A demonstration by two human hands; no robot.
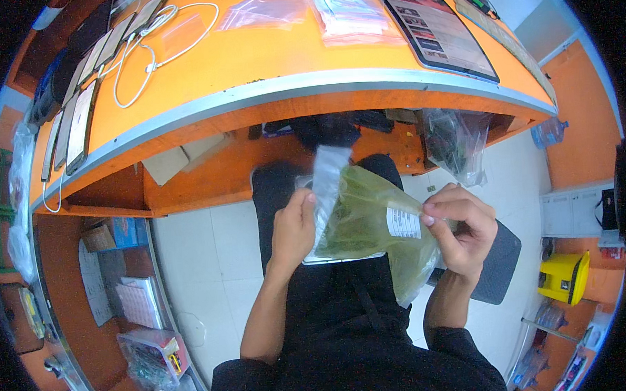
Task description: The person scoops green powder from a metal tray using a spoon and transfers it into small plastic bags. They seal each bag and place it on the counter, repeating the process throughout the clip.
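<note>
My left hand [294, 227] grips the whitish upper band of a yellow-green translucent plastic bag [365, 214], thumb on top. My right hand [461, 229] pinches the bag's right side between thumb and fingertips, so the film is drawn out between both hands. A white printed label [403, 223] is on the bag close to my right fingertips. Below that hand hangs a paler corner of the bag. Under it a flat, light-edged thing [341, 259] rests on my lap, mostly hidden, so I cannot tell what it is.
Ahead is an orange table [266, 52] with a metal edge. On it lie several phones [83, 126], a white cable [148, 67], zip bags [268, 11], a stack of packets [350, 13] and a tablet [436, 31]. A plastic bag [456, 144] hangs below the edge at right.
</note>
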